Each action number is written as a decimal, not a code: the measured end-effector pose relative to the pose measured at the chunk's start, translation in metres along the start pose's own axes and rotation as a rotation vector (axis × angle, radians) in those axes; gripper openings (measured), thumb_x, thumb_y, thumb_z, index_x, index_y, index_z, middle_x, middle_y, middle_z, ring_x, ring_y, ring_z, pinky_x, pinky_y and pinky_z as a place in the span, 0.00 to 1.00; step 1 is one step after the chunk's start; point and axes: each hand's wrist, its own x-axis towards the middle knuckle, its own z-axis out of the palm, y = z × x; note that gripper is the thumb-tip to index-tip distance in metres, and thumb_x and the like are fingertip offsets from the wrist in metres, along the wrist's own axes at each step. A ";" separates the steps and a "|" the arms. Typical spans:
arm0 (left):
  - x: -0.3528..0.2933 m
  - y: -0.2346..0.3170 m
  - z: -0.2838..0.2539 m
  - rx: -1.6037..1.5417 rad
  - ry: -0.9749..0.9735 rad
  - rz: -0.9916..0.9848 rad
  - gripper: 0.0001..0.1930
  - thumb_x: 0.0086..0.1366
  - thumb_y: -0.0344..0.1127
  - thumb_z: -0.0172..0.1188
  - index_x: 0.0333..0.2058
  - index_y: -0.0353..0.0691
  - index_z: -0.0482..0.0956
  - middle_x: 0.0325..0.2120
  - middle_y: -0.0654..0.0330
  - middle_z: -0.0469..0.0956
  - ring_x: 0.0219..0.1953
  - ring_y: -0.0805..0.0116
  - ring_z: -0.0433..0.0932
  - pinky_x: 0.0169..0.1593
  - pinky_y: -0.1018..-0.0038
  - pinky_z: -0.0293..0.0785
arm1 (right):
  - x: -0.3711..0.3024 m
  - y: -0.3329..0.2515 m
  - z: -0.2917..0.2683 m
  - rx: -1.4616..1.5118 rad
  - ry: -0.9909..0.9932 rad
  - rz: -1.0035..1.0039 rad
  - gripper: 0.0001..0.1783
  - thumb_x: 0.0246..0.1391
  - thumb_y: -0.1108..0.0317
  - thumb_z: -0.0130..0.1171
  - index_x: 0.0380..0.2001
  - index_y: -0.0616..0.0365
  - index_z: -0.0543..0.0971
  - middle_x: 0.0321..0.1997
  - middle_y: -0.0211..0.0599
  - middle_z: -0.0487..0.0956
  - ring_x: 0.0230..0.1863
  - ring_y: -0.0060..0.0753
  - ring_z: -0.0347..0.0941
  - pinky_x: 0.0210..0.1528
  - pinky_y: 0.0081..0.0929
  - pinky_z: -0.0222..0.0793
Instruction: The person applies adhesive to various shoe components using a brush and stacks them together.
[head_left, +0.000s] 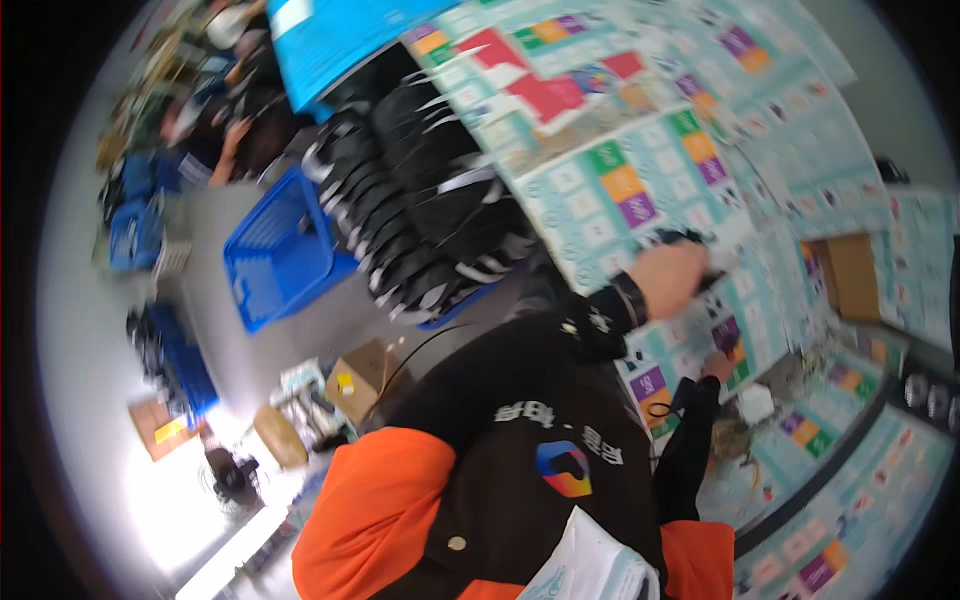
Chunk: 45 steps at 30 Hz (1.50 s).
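Hands both up on a worktop papered with pale printed sheets (640, 190) carrying green, orange and purple squares. Left hand (668, 278) is curled around a small dark object (683, 238), too blurred to identify, pressed against a sheet. Right hand (718, 366), lower, touches the sheet edge by a purple square; grip state unclear. Black and orange jacket (500, 490) fills the lower frame. Cardboard box (850, 275) sits right of the hands. Blue basket (275, 250) and stacked black parts (420, 200) lie left, well apart.
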 end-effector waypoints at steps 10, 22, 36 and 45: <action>0.059 -0.017 0.043 0.376 -0.368 0.069 0.14 0.70 0.38 0.53 0.44 0.33 0.78 0.34 0.37 0.81 0.39 0.37 0.80 0.43 0.47 0.76 | -0.190 -0.162 -0.041 0.458 -0.564 0.057 0.18 0.50 0.65 0.59 0.45 0.61 0.80 0.27 0.35 0.81 0.27 0.29 0.80 0.21 0.29 0.72; 0.041 -0.001 0.090 0.433 -0.406 0.261 0.09 0.68 0.35 0.53 0.37 0.33 0.75 0.35 0.42 0.79 0.38 0.39 0.81 0.42 0.50 0.79 | -0.209 -0.169 -0.034 0.191 -0.377 -0.190 0.19 0.50 0.64 0.57 0.43 0.64 0.80 0.35 0.61 0.81 0.42 0.68 0.75 0.46 0.51 0.71; 0.048 0.003 0.077 0.446 -0.414 0.173 0.11 0.67 0.36 0.55 0.39 0.32 0.77 0.37 0.38 0.80 0.40 0.38 0.80 0.44 0.49 0.77 | -0.204 -0.175 -0.036 0.177 -0.354 -0.278 0.25 0.46 0.67 0.60 0.50 0.63 0.81 0.30 0.56 0.81 0.34 0.51 0.80 0.39 0.38 0.72; 0.041 -0.001 0.075 0.486 -0.392 0.183 0.10 0.68 0.36 0.55 0.37 0.33 0.76 0.36 0.41 0.80 0.39 0.38 0.80 0.43 0.49 0.76 | -0.207 -0.184 -0.038 0.151 -0.434 -0.308 0.17 0.51 0.63 0.56 0.41 0.63 0.81 0.35 0.58 0.81 0.42 0.65 0.76 0.45 0.50 0.71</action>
